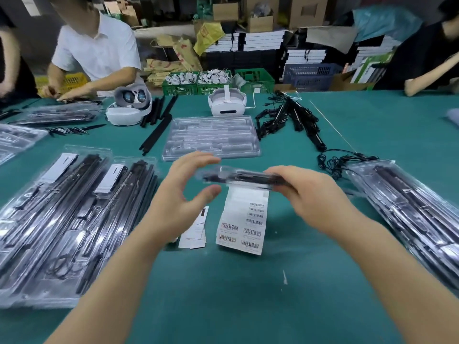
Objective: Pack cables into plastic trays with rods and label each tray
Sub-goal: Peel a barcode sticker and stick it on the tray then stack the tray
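A packed tray (238,177), blurred, was held edge-on above the green tabletop (248,294); it was gripped at its right end by the right hand (308,194), fingers curled over it; the left hand (181,194) was spread beside its left end, thumb and fingers apart, grasping nothing; a barcode label sheet (243,219) lay beneath; an empty tray (211,137) lay beyond; filled trays (74,219) were stacked at left.
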A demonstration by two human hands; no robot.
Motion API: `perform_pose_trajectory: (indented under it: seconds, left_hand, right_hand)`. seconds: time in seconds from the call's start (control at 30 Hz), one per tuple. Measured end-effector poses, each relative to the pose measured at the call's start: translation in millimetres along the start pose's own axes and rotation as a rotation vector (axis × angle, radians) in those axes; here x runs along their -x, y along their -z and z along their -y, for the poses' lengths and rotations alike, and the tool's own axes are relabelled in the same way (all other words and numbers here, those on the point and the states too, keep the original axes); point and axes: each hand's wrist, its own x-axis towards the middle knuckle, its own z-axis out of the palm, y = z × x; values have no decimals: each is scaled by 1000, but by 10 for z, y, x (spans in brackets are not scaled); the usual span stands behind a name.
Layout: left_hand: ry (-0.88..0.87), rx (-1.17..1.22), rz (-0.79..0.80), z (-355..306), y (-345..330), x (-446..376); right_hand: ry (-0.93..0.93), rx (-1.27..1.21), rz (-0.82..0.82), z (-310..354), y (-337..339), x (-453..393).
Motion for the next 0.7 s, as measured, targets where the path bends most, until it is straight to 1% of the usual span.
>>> perform_pose_trajectory:
  seconds: [0.03,0.1,0.17,0.23,0.33,0.43,0.5,0.57,0.6,0.7]
  left_hand:
    - [21,41,16,-41,9,-50]
    - [77,186,-1,-136,9,-141]
    - [66,330,-3,-184,-8,-210]
    - [46,402,9,-206,-21,-256]
    - [58,449,0,-228,-45,-312]
    - [63,428,-25,-259,-27,-382]
    - [81,414,-65,-255,40,-455]
    - [93,407,-127,-232,124,-533]
    - [96,414,-155,-218,149,-566]
    - [128,439,-221,-166,157,-650]
  right_hand:
    - [-1,-27,47,10,52,-23]
    - [-11,-62,97,21,127,-51]
    - [-31,-91,122,19,201,-76]
    - [-44,-86,137,-2,250,-98]
    - [-56,-91,123,-40,285,-115]
    - [-70,-156,128,-105,332,-123]
    - [-138,-121,207,-231,392,-105]
    - [-219,-79,329,-371,450,-51]
    - [-233,-78,365,-433,466,-20]
    - [-233,-136,371,-527,454,43]
